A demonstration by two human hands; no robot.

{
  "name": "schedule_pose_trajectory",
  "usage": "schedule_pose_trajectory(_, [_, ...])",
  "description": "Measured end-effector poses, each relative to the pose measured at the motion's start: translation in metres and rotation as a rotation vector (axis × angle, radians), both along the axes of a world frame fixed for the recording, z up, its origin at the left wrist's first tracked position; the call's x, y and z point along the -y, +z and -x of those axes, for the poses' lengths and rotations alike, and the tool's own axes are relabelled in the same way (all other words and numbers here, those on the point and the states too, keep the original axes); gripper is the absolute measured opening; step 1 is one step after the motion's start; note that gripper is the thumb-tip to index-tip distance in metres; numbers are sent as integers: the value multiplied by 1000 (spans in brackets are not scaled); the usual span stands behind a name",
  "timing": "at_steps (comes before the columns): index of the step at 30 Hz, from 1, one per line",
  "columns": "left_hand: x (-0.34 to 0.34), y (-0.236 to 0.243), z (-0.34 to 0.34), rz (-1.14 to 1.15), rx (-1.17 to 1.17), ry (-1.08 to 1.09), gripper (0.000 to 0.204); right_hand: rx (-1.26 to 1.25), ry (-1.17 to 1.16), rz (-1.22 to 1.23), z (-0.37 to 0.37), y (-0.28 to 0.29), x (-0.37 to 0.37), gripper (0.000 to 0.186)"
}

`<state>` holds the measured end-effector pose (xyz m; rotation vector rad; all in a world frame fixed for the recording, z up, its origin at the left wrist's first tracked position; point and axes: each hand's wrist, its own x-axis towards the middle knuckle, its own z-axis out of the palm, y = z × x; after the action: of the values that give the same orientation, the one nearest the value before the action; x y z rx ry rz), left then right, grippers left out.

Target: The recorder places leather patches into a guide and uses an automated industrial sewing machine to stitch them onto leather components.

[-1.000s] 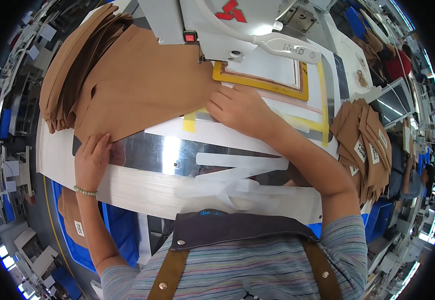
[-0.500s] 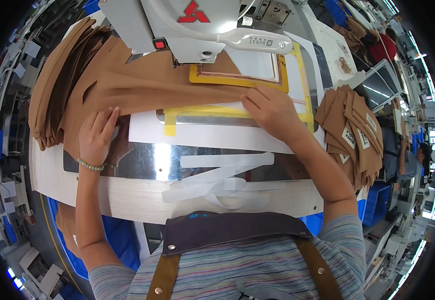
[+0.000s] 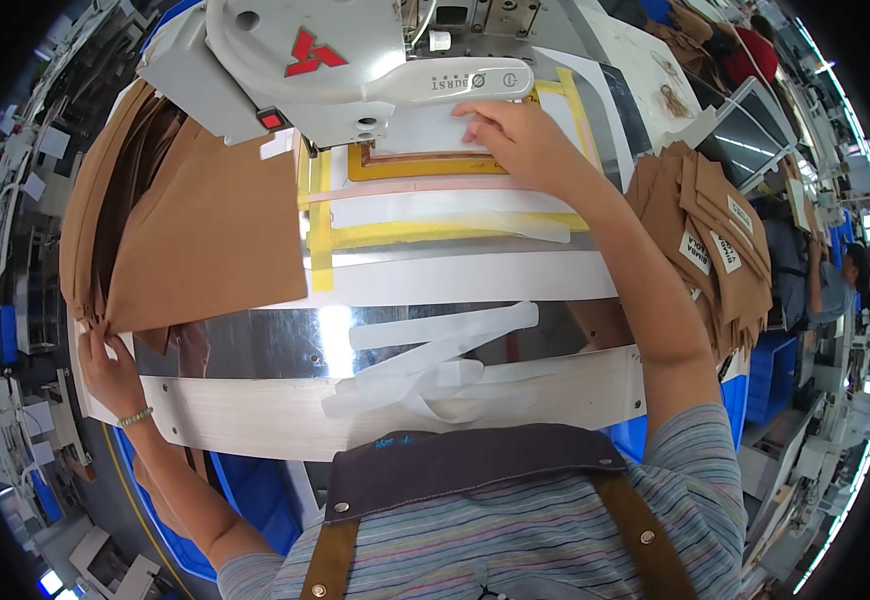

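Observation:
My left hand point(image 3: 110, 375) grips the lower corner of a brown fabric piece point(image 3: 210, 230) at the left, beside a thick stack of similar pieces point(image 3: 95, 200). My right hand point(image 3: 525, 145) is over the yellow-edged frame point(image 3: 385, 170), fingers bent and apart with nothing visible in them, just below the white handle point(image 3: 455, 78) of the machine head point(image 3: 235, 55). Strips of yellow tape point(image 3: 345, 235) lie on white sheets point(image 3: 425, 275) around the frame. Loose translucent strips point(image 3: 405, 355) lie nearer me on the metal plate and wooden edge.
Brown pieces with white labels point(image 3: 705, 210) are piled at right, near a dark glossy panel point(image 3: 745, 140). Blue bins point(image 3: 250, 490) are below the worktable's edge point(image 3: 225, 405). At far right, other people point(image 3: 825, 290) are at work.
The brown piece has moved left off the frame and taped sheets. My left hand went left and down with it; my right hand let it go and moved up toward the frame.

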<state>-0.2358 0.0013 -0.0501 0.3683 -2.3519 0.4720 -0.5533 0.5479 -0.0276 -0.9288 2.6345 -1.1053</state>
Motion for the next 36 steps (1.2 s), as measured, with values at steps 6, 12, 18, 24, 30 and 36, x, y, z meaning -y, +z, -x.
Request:
schedule_pose_trajectory(6, [-14,-37,-20,-309,156,8,22,601,43,145,31,-21,88,35])
schedule_pose_trajectory(12, [-15,-46,-18,-298,176,-7,26,667,-34,237,27,-20,89,32])
schedule_pose_trajectory(18, [-13,-48,-16,-290,119,-4,26,-488,238,46,-37,-24,67,13])
schedule_pose_trajectory(24, [-15,-50,-16,-350,113,15,22,-862,655,10,-120,-57,134,10])
schedule_pose_trajectory(30, [-4,-47,-10,-304,81,-49,20,-1086,609,68,-117,-54,186,7])
schedule_pose_trajectory(36, [4,16,19,-297,-75,-52,24,-1172,360,188,-78,-7,205,8])
